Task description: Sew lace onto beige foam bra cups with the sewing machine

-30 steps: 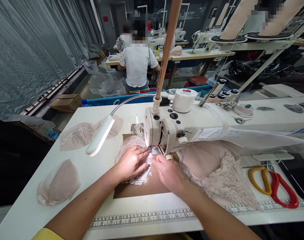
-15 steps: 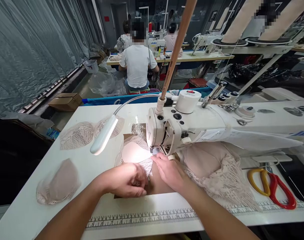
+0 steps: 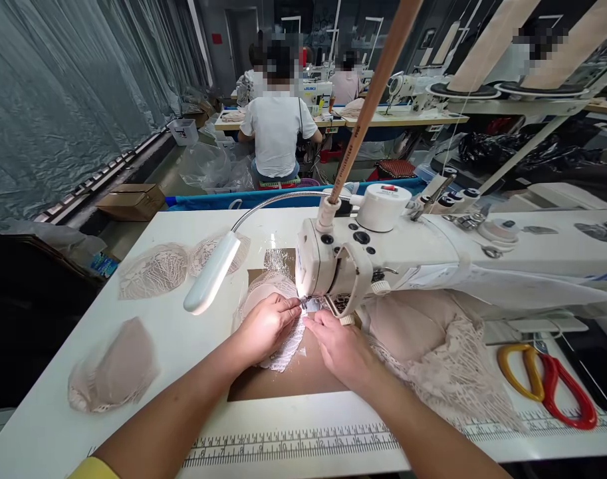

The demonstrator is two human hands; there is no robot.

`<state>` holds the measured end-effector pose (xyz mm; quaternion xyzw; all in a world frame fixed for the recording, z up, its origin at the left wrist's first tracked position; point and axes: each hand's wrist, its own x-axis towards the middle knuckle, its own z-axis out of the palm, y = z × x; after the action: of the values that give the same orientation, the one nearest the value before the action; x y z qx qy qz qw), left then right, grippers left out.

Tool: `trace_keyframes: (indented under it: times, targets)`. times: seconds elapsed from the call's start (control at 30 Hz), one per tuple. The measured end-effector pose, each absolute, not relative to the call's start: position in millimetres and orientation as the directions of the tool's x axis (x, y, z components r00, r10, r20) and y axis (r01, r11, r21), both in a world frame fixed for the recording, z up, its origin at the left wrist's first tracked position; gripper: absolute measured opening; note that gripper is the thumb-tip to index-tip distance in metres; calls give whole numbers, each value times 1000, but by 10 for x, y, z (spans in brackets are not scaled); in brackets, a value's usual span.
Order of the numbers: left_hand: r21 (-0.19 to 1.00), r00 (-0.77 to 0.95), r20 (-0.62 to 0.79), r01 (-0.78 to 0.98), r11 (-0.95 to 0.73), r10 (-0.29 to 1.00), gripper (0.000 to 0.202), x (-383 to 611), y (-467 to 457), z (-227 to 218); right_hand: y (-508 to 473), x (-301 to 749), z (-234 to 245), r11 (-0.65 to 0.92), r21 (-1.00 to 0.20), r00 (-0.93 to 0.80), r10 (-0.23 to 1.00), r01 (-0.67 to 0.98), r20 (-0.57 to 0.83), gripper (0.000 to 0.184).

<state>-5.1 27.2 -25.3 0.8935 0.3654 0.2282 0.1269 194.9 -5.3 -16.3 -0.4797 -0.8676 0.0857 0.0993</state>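
- Centre of the frame: pale pink lace-and-fabric cup piece (image 3: 286, 352) lies on a flat brown sheet (image 3: 278, 387), its right edge up by the metal presser foot (image 3: 304, 303) of a white sewing machine (image 3: 383, 247).
- Left hand (image 3: 269, 326) rests over the piece, fingers bent and bunched, tips right by the foot. Whether they pinch or only press, I cannot tell.
- Right hand (image 3: 340, 346) sits just right of the foot, index finger pointing to the lace edge, other fingers curled. I cannot tell whether it grips any cloth.
- Slim white lamp (image 3: 212, 276) on a bendy metal neck hangs left of the machine head; bright light falls about the needle.
- Step in hand, as I judge it: lining up the cup's edge at the foot for stitching.
- Next move seems to call for a flat, unpuckered edge, both hands steering gently, fingertips clear of the needle.
- Left of the frame: more pale pink lace pieces (image 3: 153, 271) on the white tabletop (image 3: 183, 352).
- Right of centre: rumpled pale pink lace bundle (image 3: 407, 329) under the machine arm; scissors with yellow and red handles (image 3: 549, 380) lower right.
- Upper middle: co-worker in a white shirt (image 3: 277, 133), seated, back turned.
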Motion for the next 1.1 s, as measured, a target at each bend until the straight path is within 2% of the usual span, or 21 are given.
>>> trace_keyframes:
  times: [0.27,0.43,0.6,0.73,0.87,1.0,1.1]
  targets:
    - [364,596,287,656,-661,750,34,-43,306,-198,-63,1932,-150,514,-257,-505,857,818,105,44]
    - [312,562,318,699,-644,764,40,-89,275,-249,-61,1927,-126,519,-296,-504,854,802,134,42]
    - [233,532,266,773,-589,804,41,-99,226,-256,-48,1923,-158,533,-308,-508,846,788,162,41]
    - [182,435,182,866,-465,882,35,-111,108,-51,-47,1927,-190,556,-291,-520,831,778,198,39]
    - [230,382,89,891,-392,920,33,-372,-170,178,-48,1944,-211,577,-313,-531,817,754,226,39]
    - [228,197,138,947,-225,971,58,-979,-603,172,-41,1960,-239,584,-308,-533,811,751,239,40]
    - [197,-67,101,979,46,993,74,-1521,-953,13,-39,1959,-239,590,-299,-540,807,750,240,40]
